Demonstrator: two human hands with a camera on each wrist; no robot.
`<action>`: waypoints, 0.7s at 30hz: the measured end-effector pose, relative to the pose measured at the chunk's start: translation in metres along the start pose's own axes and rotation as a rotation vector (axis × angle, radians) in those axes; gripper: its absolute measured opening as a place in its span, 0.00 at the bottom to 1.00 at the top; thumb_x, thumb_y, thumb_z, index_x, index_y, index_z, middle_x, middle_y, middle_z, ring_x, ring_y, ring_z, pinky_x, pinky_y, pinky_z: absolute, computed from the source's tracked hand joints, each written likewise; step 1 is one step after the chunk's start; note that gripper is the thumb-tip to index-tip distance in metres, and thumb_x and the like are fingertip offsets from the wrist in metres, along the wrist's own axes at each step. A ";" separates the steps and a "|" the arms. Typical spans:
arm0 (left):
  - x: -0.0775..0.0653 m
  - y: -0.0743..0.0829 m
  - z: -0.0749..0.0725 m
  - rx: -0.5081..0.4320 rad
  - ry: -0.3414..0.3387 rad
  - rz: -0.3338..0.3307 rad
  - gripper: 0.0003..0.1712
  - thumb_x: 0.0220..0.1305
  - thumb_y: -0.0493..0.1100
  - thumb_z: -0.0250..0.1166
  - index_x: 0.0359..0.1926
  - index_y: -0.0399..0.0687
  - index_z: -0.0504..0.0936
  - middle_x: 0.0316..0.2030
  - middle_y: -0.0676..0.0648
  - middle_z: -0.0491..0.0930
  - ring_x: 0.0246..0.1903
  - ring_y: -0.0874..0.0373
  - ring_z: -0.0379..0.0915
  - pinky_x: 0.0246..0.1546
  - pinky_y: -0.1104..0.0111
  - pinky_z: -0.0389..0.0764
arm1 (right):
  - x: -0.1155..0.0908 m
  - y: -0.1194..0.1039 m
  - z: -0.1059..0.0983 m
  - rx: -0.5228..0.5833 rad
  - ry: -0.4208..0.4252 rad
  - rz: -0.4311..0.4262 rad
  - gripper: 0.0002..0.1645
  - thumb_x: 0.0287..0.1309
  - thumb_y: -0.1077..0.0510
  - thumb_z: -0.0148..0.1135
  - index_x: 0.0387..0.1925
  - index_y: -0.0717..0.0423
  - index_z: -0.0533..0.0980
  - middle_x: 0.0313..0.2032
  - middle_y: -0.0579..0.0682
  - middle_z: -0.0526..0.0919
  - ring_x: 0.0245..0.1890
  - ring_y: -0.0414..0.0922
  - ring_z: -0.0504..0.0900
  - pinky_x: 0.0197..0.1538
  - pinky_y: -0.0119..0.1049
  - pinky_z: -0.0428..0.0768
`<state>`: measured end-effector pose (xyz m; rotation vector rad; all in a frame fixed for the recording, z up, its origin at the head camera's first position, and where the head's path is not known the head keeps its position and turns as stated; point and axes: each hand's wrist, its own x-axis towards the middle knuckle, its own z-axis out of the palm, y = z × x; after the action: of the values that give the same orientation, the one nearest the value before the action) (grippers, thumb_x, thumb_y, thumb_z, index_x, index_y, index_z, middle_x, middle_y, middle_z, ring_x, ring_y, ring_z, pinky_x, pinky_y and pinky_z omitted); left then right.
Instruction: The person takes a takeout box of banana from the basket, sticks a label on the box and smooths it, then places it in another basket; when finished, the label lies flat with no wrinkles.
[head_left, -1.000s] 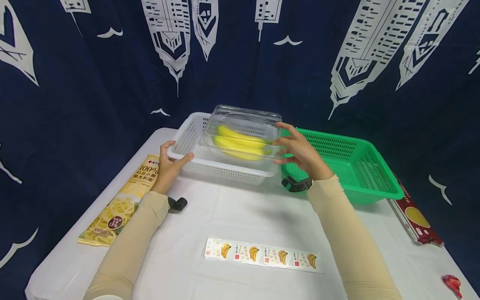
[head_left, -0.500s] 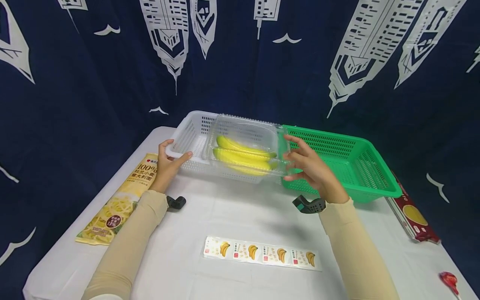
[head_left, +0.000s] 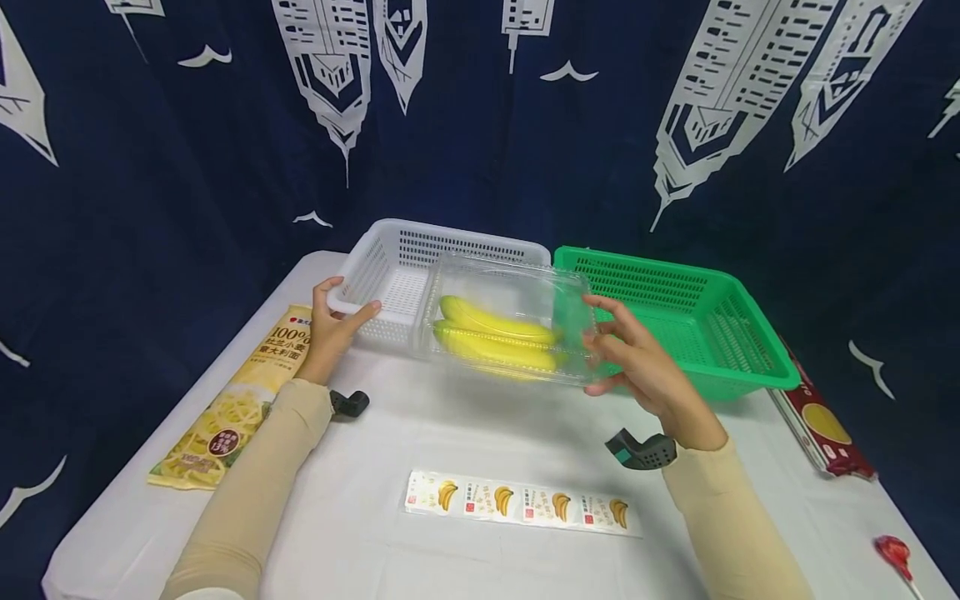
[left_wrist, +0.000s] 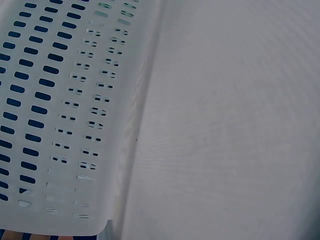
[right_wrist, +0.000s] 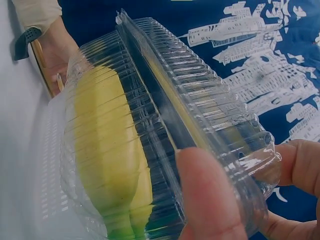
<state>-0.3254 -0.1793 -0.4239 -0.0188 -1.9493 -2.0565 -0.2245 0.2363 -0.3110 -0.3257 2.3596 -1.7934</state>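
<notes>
My right hand (head_left: pixel 637 354) grips the right end of a transparent plastic clamshell box (head_left: pixel 510 268), held above the table in front of the baskets. Inside it lie yellow bananas (head_left: pixel 495 346). The right wrist view shows my thumb (right_wrist: pixel 207 195) on the near side of the box and other fingers round its far end. My left hand (head_left: pixel 333 333) holds the left corner of a white perforated basket (head_left: pixel 386 325), thumb over the rim. In the left wrist view only fingertips (left_wrist: pixel 40 237) show, below the basket's wall. The box hides part of the basket's front.
A green basket (head_left: pixel 750 379) stands right of the white one. A yellow pasta packet (head_left: pixel 232 408) lies at left, a dark red packet (head_left: pixel 828 425) at right. A strip of banana stickers (head_left: pixel 521 502) lies in front, a red lollipop (head_left: pixel 892 550) near the right edge.
My right hand has drawn the box of bananas out from over the white basket, toward me and to the right. The left hand has kept its grip on the basket.
</notes>
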 end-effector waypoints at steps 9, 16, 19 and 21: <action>-0.001 0.000 -0.001 0.015 0.008 -0.009 0.48 0.70 0.33 0.72 0.81 0.45 0.54 0.76 0.36 0.65 0.68 0.44 0.68 0.55 0.76 0.76 | -0.026 0.004 -0.002 0.000 -0.007 -0.001 0.42 0.79 0.63 0.54 0.86 0.51 0.51 0.73 0.71 0.56 0.61 0.61 0.71 0.30 0.49 0.90; -0.001 0.000 0.000 0.005 0.018 -0.011 0.48 0.70 0.33 0.72 0.80 0.46 0.54 0.76 0.36 0.66 0.68 0.46 0.68 0.55 0.77 0.76 | -0.046 0.015 -0.004 0.007 -0.008 -0.027 0.40 0.79 0.65 0.52 0.84 0.51 0.51 0.73 0.71 0.55 0.52 0.55 0.76 0.29 0.51 0.90; -0.001 0.002 0.001 0.010 0.021 -0.013 0.47 0.69 0.33 0.73 0.80 0.45 0.55 0.76 0.36 0.67 0.68 0.46 0.69 0.54 0.77 0.76 | -0.055 0.019 -0.005 0.013 -0.014 -0.036 0.39 0.79 0.66 0.51 0.84 0.51 0.52 0.73 0.71 0.54 0.45 0.49 0.77 0.29 0.52 0.90; -0.002 0.002 0.001 0.020 0.022 -0.020 0.48 0.70 0.34 0.73 0.80 0.46 0.55 0.76 0.37 0.67 0.66 0.48 0.69 0.53 0.77 0.75 | -0.060 0.022 -0.006 0.015 -0.016 -0.033 0.39 0.79 0.66 0.51 0.83 0.50 0.52 0.73 0.70 0.54 0.42 0.48 0.78 0.30 0.53 0.90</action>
<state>-0.3234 -0.1781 -0.4222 0.0270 -1.9644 -2.0413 -0.1694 0.2634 -0.3306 -0.3783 2.3425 -1.8148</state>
